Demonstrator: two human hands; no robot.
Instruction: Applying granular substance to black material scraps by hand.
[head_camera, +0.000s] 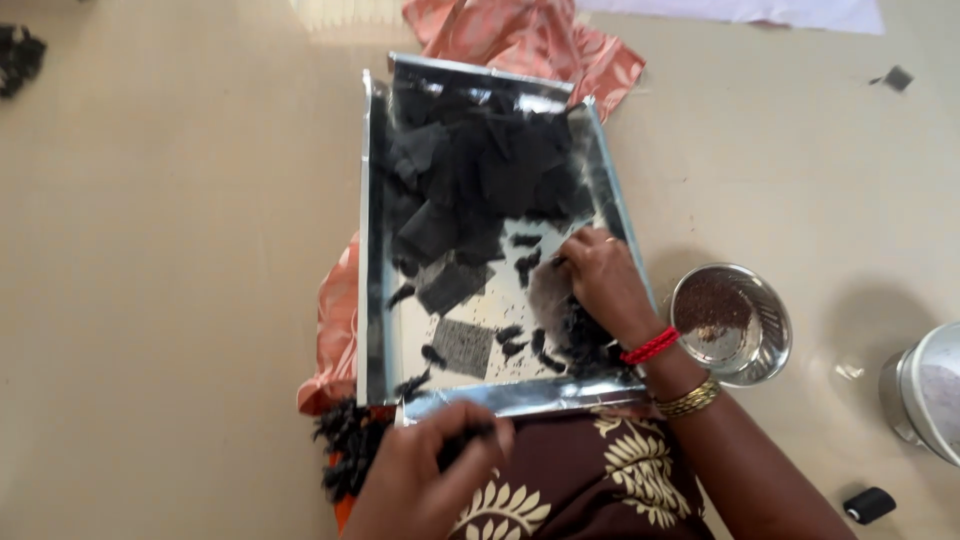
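Head view, person seated on the floor (150, 300) with a shiny metal tray (375, 250) in front of the lap.

Right hand (598, 275) is inside the tray near its right wall, fingers curled down onto a clump of dark fibre (570, 335). Looks like a loose pinch or press; I can't tell whether the tips are fully closed on anything.

Left hand (425, 480) sits just below the tray's near edge, fingers closed around a small black rolled piece (465, 440), probably held close to the body so it's steady.

Tray contents: pile of black cloth scraps (480, 170) heaped at the far end, a few flat grey-black squares (462, 345) and small black rolled bits (525, 265) scattered on the bare near part. The raised walls seem to keep the loose bits together.

Pink cloth (520, 40) lies under the tray. Small steel bowl (732, 322) with dark grains just right of the tray, within right-hand reach. Steel container (925, 395) at the right edge. Small black object (868, 505) nearby.
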